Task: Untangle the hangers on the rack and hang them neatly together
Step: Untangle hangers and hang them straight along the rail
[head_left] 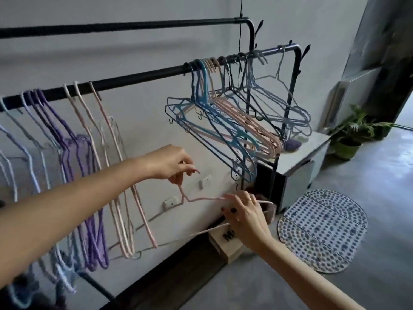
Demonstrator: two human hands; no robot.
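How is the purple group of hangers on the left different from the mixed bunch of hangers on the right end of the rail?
The purple hangers are one colour; the mixed bunch holds blue, pink and dark hangers. The purple hangers hang straight down, close and parallel; the mixed bunch is splayed, tilted and crossing, so it looks tangled. The purple hangers look wrapped or thick; many in the mixed bunch look thin. Both hang by their hooks on the black rail.

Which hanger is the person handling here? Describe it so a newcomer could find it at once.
Start at the black rail; below its bare middle, both hands meet. The pink hanger there is pinched at its hook by the left hand and gripped along its shoulder by the right hand. It alone hangs off the rail.
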